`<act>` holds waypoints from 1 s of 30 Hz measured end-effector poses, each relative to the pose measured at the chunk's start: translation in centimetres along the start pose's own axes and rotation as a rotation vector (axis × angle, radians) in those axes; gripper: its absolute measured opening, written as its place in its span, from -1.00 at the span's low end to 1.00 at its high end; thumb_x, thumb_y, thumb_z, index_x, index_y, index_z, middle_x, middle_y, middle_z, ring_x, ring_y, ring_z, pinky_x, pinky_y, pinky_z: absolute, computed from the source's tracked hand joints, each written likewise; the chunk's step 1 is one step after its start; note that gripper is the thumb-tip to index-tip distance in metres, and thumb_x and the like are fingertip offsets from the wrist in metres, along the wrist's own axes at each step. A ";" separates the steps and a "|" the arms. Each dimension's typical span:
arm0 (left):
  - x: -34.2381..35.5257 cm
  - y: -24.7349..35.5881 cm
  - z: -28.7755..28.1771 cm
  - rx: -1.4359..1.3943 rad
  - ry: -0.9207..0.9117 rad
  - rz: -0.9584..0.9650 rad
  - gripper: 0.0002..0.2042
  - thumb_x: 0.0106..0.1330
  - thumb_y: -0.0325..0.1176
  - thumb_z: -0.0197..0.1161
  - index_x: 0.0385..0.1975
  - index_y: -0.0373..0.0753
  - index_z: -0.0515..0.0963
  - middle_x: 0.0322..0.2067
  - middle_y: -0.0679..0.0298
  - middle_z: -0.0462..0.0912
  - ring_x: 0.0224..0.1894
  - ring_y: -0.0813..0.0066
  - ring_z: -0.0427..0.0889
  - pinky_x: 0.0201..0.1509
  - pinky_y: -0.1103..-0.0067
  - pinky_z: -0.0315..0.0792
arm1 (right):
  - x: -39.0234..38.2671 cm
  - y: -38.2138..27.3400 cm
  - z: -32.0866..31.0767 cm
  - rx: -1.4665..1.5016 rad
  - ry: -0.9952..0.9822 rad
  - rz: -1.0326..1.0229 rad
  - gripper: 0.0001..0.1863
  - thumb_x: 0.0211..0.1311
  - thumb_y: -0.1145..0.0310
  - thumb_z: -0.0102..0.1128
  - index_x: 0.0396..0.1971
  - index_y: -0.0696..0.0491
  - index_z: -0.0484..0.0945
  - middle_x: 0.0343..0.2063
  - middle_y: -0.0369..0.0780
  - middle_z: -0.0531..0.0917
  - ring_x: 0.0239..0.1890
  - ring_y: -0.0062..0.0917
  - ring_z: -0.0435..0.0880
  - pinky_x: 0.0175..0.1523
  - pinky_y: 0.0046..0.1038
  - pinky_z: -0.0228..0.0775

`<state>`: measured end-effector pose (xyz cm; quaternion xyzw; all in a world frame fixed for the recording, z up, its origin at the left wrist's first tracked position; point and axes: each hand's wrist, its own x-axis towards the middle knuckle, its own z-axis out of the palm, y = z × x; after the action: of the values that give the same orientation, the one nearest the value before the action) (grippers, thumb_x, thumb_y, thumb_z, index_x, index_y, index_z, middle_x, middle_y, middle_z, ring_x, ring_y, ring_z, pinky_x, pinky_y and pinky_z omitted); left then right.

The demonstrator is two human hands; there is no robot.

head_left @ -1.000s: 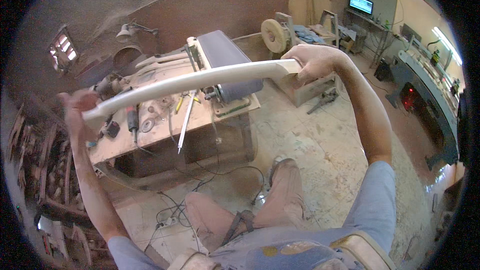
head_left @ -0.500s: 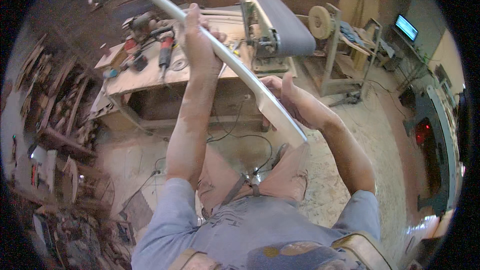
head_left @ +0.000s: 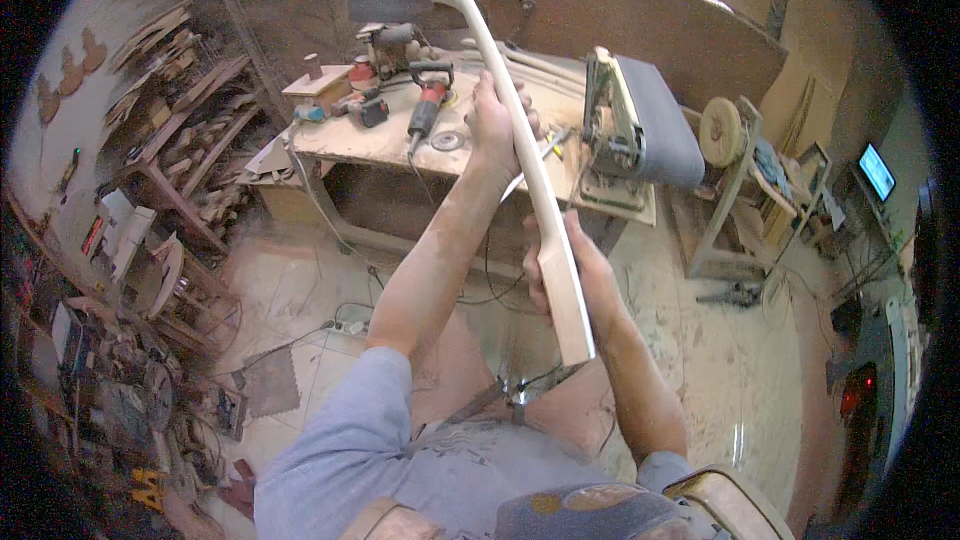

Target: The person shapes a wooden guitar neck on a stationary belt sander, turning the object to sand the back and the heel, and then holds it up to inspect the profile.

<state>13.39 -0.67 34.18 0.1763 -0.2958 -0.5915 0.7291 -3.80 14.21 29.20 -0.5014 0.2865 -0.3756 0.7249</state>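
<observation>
A long, slim piece of pale wood [head_left: 527, 155] slants across the middle in front of me, its thicker, flat-faced end toward my body and its narrow, angled tip pointing away. My left hand [head_left: 492, 125] is wrapped round the slim shaft, about midway along. Lower down, my right hand [head_left: 592, 275] grips the thicker part near the close end, with its fingers partly hidden behind the wood. Beyond the piece stands a workbench [head_left: 350, 140] with a belt sander [head_left: 655, 125] at its right and a red and black power tool [head_left: 430, 103] lying at its left.
Wood scraps fill a rack [head_left: 185, 165] on the left. A round pale wheel [head_left: 720, 132] on a stand is at the right, near a lit screen [head_left: 875, 172]. Cables and a power strip [head_left: 348, 326] lie on the dusty floor.
The wood has turned steeper, its close end swinging down toward me. My right hand has gone from loosely open beside it to gripping it. The view has shifted leftward.
</observation>
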 end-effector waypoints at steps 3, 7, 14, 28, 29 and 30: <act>0.2 0.8 -0.9 -0.053 -0.039 -0.076 -0.58 0.52 0.10 -0.16 -0.28 -0.18 0.35 -0.63 0.39 0.31 -0.73 0.51 0.31 -0.70 0.50 0.26 | 0.4 0.8 0.7 -0.045 -0.010 -0.066 -0.36 0.55 -0.23 -0.36 0.18 0.02 0.38 -0.52 -0.28 0.52 -0.72 -0.55 0.46 -0.68 -0.50 0.30; 0.3 1.1 -0.5 -0.076 -0.002 -0.118 -0.60 0.54 0.06 -0.19 -0.32 -0.16 0.34 -0.62 0.39 0.34 -0.72 0.51 0.30 -0.65 0.52 0.32 | 0.7 1.0 1.3 -0.070 0.033 -0.119 -0.39 0.58 -0.16 -0.36 0.23 0.04 0.35 -0.51 -0.26 0.53 -0.71 -0.53 0.46 -0.68 -0.48 0.30; 3.7 1.1 -1.9 -0.088 -0.118 -0.099 -0.59 0.58 0.01 -0.22 -0.40 -0.14 0.37 -0.60 0.33 0.41 -0.65 0.47 0.45 -0.56 0.52 0.49 | 0.1 -3.8 4.5 0.525 -0.205 -0.005 -0.51 0.58 -0.12 -0.27 0.22 -0.09 0.33 -0.44 -0.30 0.46 -0.59 -0.58 0.46 -0.61 -0.51 0.40; 5.8 1.4 -2.9 -0.253 -0.138 -0.251 -0.72 0.54 -0.21 -0.13 -0.34 -0.20 0.43 -0.56 0.17 0.55 -0.55 0.29 0.60 -0.45 0.32 0.58 | 0.6 -5.4 6.8 0.596 -0.152 -0.178 -0.40 0.61 0.00 -0.27 0.27 0.25 0.24 -0.27 -0.11 0.48 -0.44 -0.56 0.53 -0.57 -0.57 0.64; 5.8 1.5 -2.9 -0.241 -0.141 -0.246 -0.72 0.54 -0.21 -0.13 -0.34 -0.20 0.44 -0.56 0.17 0.56 -0.54 0.29 0.60 -0.43 0.32 0.58 | 0.6 -5.5 6.9 0.599 -0.159 -0.177 -0.40 0.61 -0.01 -0.27 0.27 0.25 0.25 -0.27 -0.11 0.48 -0.44 -0.56 0.53 -0.56 -0.56 0.65; 5.7 1.5 -2.9 -0.230 -0.144 -0.240 -0.72 0.55 -0.21 -0.13 -0.33 -0.21 0.44 -0.55 0.17 0.56 -0.53 0.29 0.60 -0.42 0.32 0.59 | 0.5 -5.6 6.9 0.603 -0.156 -0.178 -0.40 0.61 -0.01 -0.27 0.27 0.25 0.25 -0.27 -0.11 0.48 -0.44 -0.56 0.53 -0.56 -0.56 0.65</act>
<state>17.07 -6.08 34.16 0.0831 -0.2543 -0.7152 0.6456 0.54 16.11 36.78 -0.3143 0.0609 -0.4660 0.8248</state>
